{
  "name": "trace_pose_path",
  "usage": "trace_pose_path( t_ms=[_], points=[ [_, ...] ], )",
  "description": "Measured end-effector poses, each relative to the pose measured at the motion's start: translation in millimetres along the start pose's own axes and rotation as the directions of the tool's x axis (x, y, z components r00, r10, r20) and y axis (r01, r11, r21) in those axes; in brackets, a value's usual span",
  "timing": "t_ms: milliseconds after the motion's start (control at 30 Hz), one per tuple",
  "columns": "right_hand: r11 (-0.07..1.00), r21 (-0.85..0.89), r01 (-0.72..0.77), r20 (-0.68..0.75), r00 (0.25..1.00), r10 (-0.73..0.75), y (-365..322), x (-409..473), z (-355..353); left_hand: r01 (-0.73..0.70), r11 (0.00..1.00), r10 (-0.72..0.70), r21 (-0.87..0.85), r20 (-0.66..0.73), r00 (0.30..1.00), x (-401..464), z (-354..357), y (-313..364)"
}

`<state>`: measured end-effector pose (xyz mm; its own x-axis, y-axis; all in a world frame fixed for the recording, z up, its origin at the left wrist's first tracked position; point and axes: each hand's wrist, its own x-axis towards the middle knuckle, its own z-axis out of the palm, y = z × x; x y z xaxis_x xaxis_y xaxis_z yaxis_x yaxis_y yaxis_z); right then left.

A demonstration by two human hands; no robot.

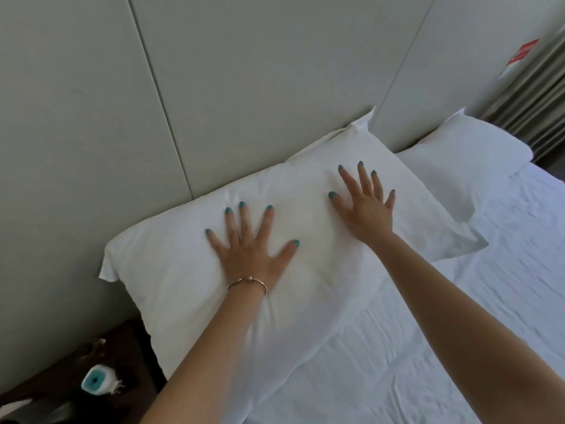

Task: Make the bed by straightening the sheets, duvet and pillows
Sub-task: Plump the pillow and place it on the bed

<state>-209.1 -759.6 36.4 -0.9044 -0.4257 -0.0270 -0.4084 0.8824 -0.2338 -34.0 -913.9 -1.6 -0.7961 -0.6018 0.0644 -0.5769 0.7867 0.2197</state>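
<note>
A white pillow (171, 270) lies at the head of the bed against the padded headboard (244, 71). My left hand (249, 249) presses flat on its middle with the fingers spread, a bracelet on the wrist. My right hand (365, 206) lies flat on the pillow's right part, fingers straight and spread. A second white pillow (464, 160) sits further right against the headboard. The white sheet (458, 332) below the pillows is wrinkled. No duvet shows in this view.
A dark bedside table (128, 341) stands at the lower left with a small teal-and-white device (94, 379) on it. Curtains (538, 96) hang at the far right beyond the second pillow. A red-and-white sign (519, 55) is fixed on the wall.
</note>
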Motion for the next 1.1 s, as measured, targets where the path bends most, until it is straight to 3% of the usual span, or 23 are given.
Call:
trace_pose_path(
  t_ms=[100,167,333,533,667,733,800,867,933,1033,1100],
  points=[
    [0.996,-0.092,-0.005,0.175,0.984,0.021,9.3,3.0,32.8,0.030,0.997,-0.034,0.064,0.069,0.997,6.1,34.2,-1.8],
    [0.995,-0.100,-0.018,0.201,0.979,0.038,9.0,11.5,43.1,0.032,0.997,-0.036,0.071,0.065,0.997,10.6,43.8,-1.4],
    [0.996,-0.080,-0.029,0.075,0.997,0.035,16.6,0.2,45.5,0.039,0.996,-0.045,0.076,0.066,0.997,13.2,50.9,-7.5],
    [0.987,0.062,-0.149,0.075,0.987,0.144,14.4,-20.0,57.4,0.055,0.994,-0.068,0.098,0.135,0.988,14.1,39.5,-2.1],
    [0.986,0.126,-0.108,0.027,0.994,0.105,30.0,-63.9,66.1,0.184,0.982,-0.180,-0.034,0.094,0.979,1.6,27.0,34.8],
    [0.982,0.156,-0.108,0.048,0.994,0.101,44.8,-90.8,71.4,0.103,0.988,-0.102,-0.117,0.014,0.995,-8.8,27.5,66.7],
    [0.975,0.179,-0.128,0.100,0.989,0.111,66.1,-115.7,76.6,-0.171,0.983,0.170,-0.070,-0.021,0.985,-22.2,38.7,94.1],
    [0.950,0.213,-0.228,0.197,0.963,0.187,95.4,-141.3,85.4,-0.459,0.888,0.459,0.012,0.009,0.888,-36.5,57.5,115.4],
    [0.900,0.179,-0.397,0.343,0.883,0.321,130.5,-169.0,97.8,-0.651,0.758,0.646,0.050,0.089,0.758,-49.4,74.7,135.1],
    [0.763,0.095,-0.639,0.533,0.680,0.503,180.0,-213.0,109.7,-0.858,0.502,0.792,0.111,0.338,0.508,-70.8,105.5,166.6],
    [0.655,0.115,-0.747,0.589,0.582,0.560,208.0,-239.1,110.3,-0.913,0.394,0.771,0.100,0.504,0.388,-86.3,129.6,189.8]
  ],
)
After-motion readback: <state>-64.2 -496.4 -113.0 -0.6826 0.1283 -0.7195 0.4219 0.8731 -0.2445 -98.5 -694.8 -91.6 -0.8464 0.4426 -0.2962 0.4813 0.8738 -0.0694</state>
